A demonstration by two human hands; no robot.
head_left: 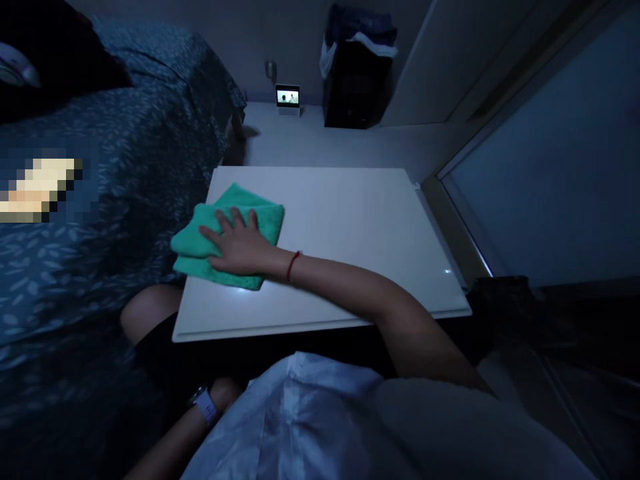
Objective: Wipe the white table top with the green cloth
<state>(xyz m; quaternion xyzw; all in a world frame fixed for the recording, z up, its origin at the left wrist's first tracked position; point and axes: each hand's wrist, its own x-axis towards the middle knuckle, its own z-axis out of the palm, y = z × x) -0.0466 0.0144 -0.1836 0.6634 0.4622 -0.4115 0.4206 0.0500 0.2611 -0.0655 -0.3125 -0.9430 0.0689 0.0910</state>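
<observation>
My right hand lies flat with spread fingers on a folded green cloth. The cloth rests on the left part of a white tabletop and hangs a little over its left edge. A thin red band circles my right wrist. Down by my lap, below the table's front edge, is my left hand, with a watch on its wrist. Its fingers are hidden, so whether it is open or closed does not show.
Left of the table stands a bed with a leaf-patterned cover. On the floor beyond are a small lit screen and a black cabinet with clothes on top. A wall and a pale panel run along the right. The room is dim.
</observation>
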